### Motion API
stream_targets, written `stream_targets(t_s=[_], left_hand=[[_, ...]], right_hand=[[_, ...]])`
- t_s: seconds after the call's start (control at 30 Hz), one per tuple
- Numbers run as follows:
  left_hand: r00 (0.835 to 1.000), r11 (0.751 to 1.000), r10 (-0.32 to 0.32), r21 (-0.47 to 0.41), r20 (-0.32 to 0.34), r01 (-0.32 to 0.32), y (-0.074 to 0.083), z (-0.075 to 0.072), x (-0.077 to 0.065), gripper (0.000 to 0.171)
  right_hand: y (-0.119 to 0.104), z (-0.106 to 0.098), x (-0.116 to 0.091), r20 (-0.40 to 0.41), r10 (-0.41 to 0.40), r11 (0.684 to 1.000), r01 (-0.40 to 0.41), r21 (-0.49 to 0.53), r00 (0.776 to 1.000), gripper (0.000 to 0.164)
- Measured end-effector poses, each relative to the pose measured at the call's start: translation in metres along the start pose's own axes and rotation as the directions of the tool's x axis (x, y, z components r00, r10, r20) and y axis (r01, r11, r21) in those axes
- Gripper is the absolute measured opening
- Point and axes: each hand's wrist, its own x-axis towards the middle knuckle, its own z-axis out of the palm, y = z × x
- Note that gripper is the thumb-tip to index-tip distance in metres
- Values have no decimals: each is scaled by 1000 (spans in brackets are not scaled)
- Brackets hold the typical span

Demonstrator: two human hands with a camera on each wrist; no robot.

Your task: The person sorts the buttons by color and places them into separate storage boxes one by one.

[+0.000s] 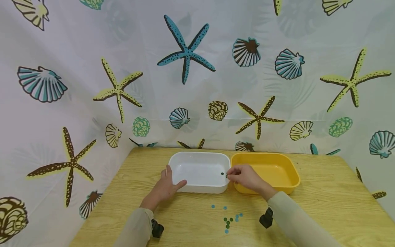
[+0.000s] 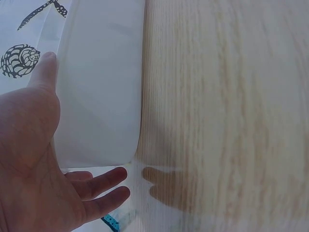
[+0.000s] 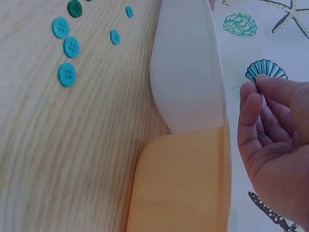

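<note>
A dark green button [image 1: 227,176] is pinched between the thumb and fingertips of my right hand [image 1: 246,177], over the right rim of the white bin [image 1: 197,188]. Another dark button [image 1: 222,173] lies inside that bin near its right end. My left hand [image 1: 164,187] rests at the bin's left front corner, thumb at the front rim. In the left wrist view, the fingers of the left hand [image 2: 34,159] extend loosely past the bin's short end. The right wrist view shows the right hand [image 3: 277,130] raised beside the bin walls; its button is hidden there.
A yellow bin [image 1: 266,171] stands against the white bin's right side. In front lie several blue buttons [image 1: 226,231] and several green buttons [image 1: 228,222] on the wooden table [image 1: 191,219]. A patterned curtain [image 1: 213,82] hangs behind and at both sides.
</note>
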Motion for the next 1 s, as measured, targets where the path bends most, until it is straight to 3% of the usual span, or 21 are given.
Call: stream_targets(t_s=[0.23,1.0], left_hand=[[1000,1000,-3,3,4,3,0,-1,-1,119],[1000,1000,-12,4,5,12,0,0,1,120]], right_hand=[[-4,0,12,1,34,999,-34,-12,999,11],[-6,7,39,40,19,999,-18,-31,999,12]])
